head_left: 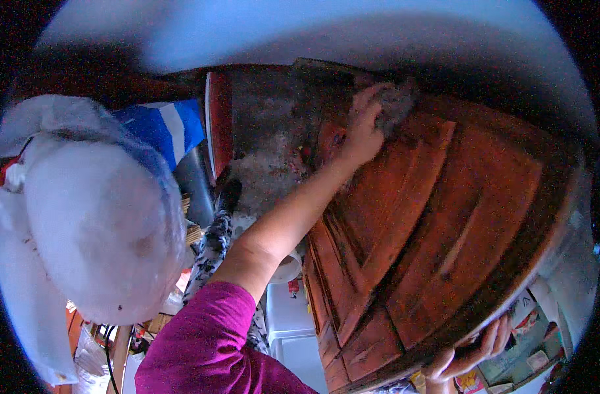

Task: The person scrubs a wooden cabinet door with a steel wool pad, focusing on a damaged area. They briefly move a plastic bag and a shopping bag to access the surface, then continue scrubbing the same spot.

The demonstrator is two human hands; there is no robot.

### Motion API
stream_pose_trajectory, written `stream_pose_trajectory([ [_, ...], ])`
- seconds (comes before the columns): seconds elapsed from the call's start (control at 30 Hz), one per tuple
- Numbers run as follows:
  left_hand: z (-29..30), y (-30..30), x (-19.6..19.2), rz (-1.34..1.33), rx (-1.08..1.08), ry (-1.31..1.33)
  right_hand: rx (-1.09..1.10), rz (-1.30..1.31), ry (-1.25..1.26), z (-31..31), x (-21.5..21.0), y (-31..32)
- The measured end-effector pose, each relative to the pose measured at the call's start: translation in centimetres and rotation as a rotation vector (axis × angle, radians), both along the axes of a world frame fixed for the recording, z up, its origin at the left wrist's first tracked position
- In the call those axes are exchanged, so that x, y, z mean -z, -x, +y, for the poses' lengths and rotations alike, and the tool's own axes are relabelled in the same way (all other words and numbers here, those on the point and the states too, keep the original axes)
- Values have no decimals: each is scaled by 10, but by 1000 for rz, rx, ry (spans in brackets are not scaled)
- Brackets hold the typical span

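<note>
A reddish-brown panelled wooden door (438, 230) slants across the right half of the view, with raised mouldings and darker edges. My left hand (366, 128), reaching up from a magenta sleeve, presses a crumpled grey rag (397, 105) onto the door's far upper part. The rag's material is blurred. At the near lower right, my right hand (471, 351) grips the door's edge, thumb to the left and fingers curled along the rim. Part of that hand and its forearm are hidden or cut off by the picture's lower edge.
A big bulging whitish plastic-covered bundle (103, 223) fills the left side, beside a blue-and-white bag (172, 128). Beyond my patterned trouser leg (211, 253) is grimy grey floor (267, 131). White boxes (293, 341) stand below; mixed clutter (530, 354) lies at lower right.
</note>
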State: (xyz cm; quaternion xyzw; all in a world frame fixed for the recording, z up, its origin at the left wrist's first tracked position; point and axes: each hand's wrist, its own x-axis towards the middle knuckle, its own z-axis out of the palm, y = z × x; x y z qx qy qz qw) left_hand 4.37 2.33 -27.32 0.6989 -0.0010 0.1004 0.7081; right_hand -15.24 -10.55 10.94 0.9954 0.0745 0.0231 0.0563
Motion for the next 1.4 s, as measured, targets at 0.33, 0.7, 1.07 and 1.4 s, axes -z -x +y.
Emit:
stream_pose_trajectory([
  [0.33,7,-21,212,436,26,-231,-23,-57,-5,2,17,-10],
  [0.7,2,-13,42,138,32,-22,5,-9,0,-11,36,-9],
  [1.07,-19,-17,295,561,-30,-53,-12,-10,-9,-23,55,-10],
  [1.4,2,13,28,400,183,290,13,-13,-2,-25,48,3],
])
